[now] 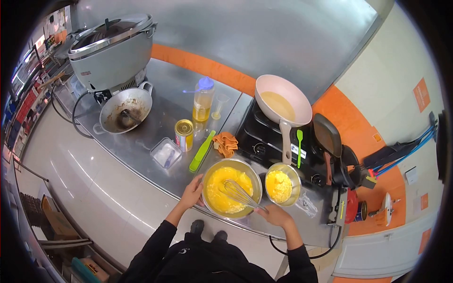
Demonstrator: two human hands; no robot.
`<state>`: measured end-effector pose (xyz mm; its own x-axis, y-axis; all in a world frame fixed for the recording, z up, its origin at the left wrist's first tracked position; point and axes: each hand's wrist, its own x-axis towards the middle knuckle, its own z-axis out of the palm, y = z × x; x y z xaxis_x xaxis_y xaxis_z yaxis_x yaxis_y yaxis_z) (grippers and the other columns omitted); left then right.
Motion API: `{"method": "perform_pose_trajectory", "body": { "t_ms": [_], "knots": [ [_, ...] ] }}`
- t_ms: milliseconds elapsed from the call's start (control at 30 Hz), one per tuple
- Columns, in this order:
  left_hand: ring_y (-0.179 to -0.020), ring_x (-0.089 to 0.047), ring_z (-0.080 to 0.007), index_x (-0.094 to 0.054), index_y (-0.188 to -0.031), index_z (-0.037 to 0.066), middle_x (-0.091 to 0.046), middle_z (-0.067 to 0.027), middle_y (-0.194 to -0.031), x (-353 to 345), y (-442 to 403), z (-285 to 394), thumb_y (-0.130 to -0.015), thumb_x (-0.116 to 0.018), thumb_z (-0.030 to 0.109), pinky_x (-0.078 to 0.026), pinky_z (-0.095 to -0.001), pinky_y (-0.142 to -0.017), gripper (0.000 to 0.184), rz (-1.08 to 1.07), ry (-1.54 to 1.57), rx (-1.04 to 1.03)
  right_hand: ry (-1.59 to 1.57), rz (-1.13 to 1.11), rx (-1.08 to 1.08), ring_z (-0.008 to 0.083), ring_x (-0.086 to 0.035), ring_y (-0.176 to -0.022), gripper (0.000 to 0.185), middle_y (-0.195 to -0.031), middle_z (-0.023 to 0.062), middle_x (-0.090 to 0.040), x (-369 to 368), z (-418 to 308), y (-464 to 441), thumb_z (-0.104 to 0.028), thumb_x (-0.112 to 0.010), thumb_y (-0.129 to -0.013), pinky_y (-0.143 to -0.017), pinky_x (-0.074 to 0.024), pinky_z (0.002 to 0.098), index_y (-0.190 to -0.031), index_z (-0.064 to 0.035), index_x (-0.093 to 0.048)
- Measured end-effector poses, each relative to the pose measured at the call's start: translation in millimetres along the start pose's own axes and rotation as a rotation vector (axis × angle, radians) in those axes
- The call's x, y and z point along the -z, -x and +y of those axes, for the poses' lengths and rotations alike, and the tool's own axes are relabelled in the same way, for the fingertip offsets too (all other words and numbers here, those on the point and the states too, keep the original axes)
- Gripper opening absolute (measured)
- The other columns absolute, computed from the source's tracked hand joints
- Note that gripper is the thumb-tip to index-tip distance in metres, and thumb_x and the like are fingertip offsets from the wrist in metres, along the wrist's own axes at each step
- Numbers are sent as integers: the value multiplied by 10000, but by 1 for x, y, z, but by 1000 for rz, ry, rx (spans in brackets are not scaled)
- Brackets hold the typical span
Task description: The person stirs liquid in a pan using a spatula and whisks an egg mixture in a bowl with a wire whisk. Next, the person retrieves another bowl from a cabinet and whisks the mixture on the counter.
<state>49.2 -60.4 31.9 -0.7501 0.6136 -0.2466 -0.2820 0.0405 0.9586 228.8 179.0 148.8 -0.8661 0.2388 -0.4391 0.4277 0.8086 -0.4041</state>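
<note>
My left hand (191, 192) grips the left rim of a steel mixing bowl (257, 181) at the counter's front edge. Yellow liquid that looks like beaten egg (222, 179) fills its lower part, with paler lumps near the bottom side. In my right hand (276, 216) is the handle of a wire whisk (238, 192), its wires dipped into the liquid. Just right of the bowl stands a smaller steel bowl (296, 178) holding lumpy yellow food (278, 186). The palm side of my left hand and most of the whisk's handle are hidden.
Behind the bowls are a pale frying pan (283, 101) on the black stove (255, 132), a green spatula (299, 148), an orange cloth (226, 144), a green tool (203, 152), a can (184, 134), an oil bottle (203, 101) and a plastic tub (166, 153). A dirty wok (126, 111) sits left.
</note>
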Motion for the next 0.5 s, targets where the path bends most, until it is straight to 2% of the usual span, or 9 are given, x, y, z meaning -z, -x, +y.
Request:
{"method": "perform_pose_trajectory", "body": {
  "t_ms": [33, 133, 233, 333, 433, 500],
  "knots": [
    [-473, -553, -120, -303, -1305, 67, -583, -94, -813, 0, 2, 4, -911, -381, 166, -483, -243, -373, 414, -12, -38, 21, -16, -13, 41, 419, -575, -737, 587, -730, 283, -582, 9, -8, 7, -528, -432, -830, -677, -457, 445, -825, 33, -605],
    [-437, -527, -103, -347, -1294, 78, -591, -82, -800, -5, -3, 9, -914, -379, 181, -465, -232, -368, 395, 54, -56, -36, 198, 161, -37, 398, -589, -687, 580, -685, 248, -588, -34, -16, 14, -546, -439, -817, -618, -470, 456, -790, 7, -611],
    [-404, -494, -80, -358, -1289, 45, -575, -50, -750, -4, -6, 6, -923, -389, 219, -429, -207, -340, 406, 56, -55, -75, 289, 241, -104, 380, -595, -620, 570, -640, 217, -587, -37, -11, 0, -549, -443, -812, -556, -474, 462, -760, -4, -605],
    [-412, -476, -57, -430, -1244, 38, -580, -32, -727, -7, -9, -1, -924, -397, 230, -397, -193, -336, 375, 122, -62, -123, 297, 316, -116, 379, -583, -578, 569, -630, 229, -583, -40, -30, 12, -535, -440, -824, -541, -468, 458, -747, 4, -606],
    [-379, -430, -53, -513, -1175, 52, -562, -24, -636, -15, -14, -13, -914, -405, 196, -359, -203, -349, 317, 262, -64, -196, 319, 238, -111, 365, -594, -559, 544, -610, 213, -584, -36, -17, 2, -525, -445, -821, -530, -484, 437, -751, -11, -607],
    [-375, -424, -51, -519, -1168, 49, -564, -27, -638, -15, -27, -32, -913, -409, 194, -353, -207, -348, 312, 293, -89, -325, 361, 338, -154, 364, -596, -563, 536, -612, 215, -585, -37, -28, 2, -520, -451, -821, -531, -486, 434, -764, -13, -613]
  ]
}}
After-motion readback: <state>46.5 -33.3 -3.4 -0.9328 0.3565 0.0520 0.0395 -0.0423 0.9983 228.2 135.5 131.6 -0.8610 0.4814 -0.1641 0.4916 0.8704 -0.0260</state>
